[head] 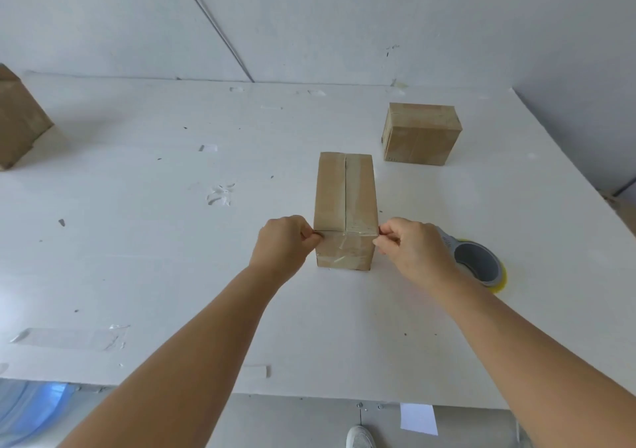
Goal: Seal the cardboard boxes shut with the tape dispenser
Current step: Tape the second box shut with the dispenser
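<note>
Cardboard box [345, 203] likely light, stiff; both hands, left [284, 241], right [414, 246], pinching its near top corners; tape dispenser [476, 262] right of box.

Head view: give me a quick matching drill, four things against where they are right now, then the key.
Things:
1. tape dispenser
2. centre box
3. far-right box
4. left-edge box

Places:
A. cut off by the frame's left edge
B. on the table behind the right hand, partly hidden by it
C. standing alone towards the table's far right
D. between the left hand and the right hand, fingertips at its near top corners

Pairs: 1-B, 2-D, 3-C, 4-A
</note>
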Available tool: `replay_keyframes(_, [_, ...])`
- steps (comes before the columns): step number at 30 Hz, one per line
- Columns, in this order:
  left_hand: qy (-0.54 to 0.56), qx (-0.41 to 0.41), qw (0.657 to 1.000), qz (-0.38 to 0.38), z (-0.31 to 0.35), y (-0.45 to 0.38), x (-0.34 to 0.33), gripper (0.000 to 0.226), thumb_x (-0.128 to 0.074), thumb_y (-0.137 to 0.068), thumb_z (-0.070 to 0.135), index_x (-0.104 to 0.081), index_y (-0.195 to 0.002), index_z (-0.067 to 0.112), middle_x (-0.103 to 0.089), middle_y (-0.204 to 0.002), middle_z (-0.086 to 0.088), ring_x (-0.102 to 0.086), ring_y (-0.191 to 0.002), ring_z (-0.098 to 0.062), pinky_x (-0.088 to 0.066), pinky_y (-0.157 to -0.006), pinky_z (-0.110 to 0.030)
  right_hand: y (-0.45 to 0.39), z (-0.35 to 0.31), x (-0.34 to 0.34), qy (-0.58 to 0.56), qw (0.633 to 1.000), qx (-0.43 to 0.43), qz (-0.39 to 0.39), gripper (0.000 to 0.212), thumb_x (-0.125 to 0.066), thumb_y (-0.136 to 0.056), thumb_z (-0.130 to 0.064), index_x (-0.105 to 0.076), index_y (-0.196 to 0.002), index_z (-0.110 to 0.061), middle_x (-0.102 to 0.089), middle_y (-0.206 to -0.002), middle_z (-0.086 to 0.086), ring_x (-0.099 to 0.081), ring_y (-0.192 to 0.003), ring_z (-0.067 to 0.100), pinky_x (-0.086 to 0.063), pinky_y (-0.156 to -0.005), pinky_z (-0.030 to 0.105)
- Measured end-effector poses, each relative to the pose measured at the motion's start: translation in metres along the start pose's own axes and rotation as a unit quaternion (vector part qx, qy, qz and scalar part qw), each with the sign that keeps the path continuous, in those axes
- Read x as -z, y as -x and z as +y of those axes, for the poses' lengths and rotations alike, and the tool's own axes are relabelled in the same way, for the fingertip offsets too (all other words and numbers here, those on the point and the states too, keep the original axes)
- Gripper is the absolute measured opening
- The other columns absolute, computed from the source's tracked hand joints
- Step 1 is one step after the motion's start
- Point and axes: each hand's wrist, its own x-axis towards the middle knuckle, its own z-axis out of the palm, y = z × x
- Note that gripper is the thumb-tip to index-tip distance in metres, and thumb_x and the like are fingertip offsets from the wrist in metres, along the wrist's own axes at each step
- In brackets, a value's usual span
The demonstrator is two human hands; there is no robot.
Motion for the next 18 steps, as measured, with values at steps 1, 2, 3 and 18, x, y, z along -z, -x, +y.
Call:
replay_keyframes(1, [-0.019,-0.015,1.000,-0.004,0.003,0.000,0.000,0.019,-0.063,-0.085,0.027,-0.067,-0.078,0.010,-0.069,-0.074,-0.004,-0.063,-0.077,-0.022,-0.050,-0.068,-0.032,0.003,0.000,-0.002,-0.007,1.000,-0.018,0.005,0.016,-0.066,-0.088,-0.023,-0.070,-0.095,-0.008,-0.069,-0.079,0.001,-0.065,-0.078,0.021,-0.050,-0.071,0.031])
replay_keyframes(2, [-0.036,-0.026,0.999,-0.008,0.007,-0.001,0.000,0.021,-0.062,-0.085,0.029,-0.066,-0.079,0.009,-0.069,-0.077,-0.006,-0.062,-0.078,-0.023,-0.050,-0.071,-0.034,0.005,0.000,-0.004,-0.012,0.999,-0.032,0.012,0.017,-0.066,-0.088,-0.023,-0.070,-0.095,-0.008,-0.065,-0.076,-0.002,-0.063,-0.076,0.019,-0.047,-0.069,0.029])
replay_keyframes(3, [-0.051,-0.032,0.998,-0.014,0.010,-0.002,0.000,0.024,-0.062,-0.086,0.030,-0.065,-0.080,0.008,-0.069,-0.079,-0.007,-0.060,-0.078,-0.025,-0.049,-0.072,-0.035,0.006,-0.001,-0.005,-0.015,0.999,-0.040,0.020,0.018,-0.067,-0.087,-0.024,-0.070,-0.094,-0.008,-0.062,-0.074,-0.004,-0.062,-0.074,0.018,-0.045,-0.066,0.027])
replay_keyframes(18, [0.098,0.032,0.992,-0.072,0.019,-0.005,0.014,0.058,-0.043,-0.096,0.047,-0.034,-0.144,0.014,-0.049,-0.140,-0.005,-0.046,-0.128,-0.021,-0.038,-0.099,-0.031,-0.006,-0.029,0.003,-0.042,0.992,-0.110,0.045,0.042,-0.048,-0.096,-0.035,-0.051,-0.130,-0.010,-0.063,-0.119,0.005,-0.056,-0.110,0.025,-0.039,-0.083,0.029])
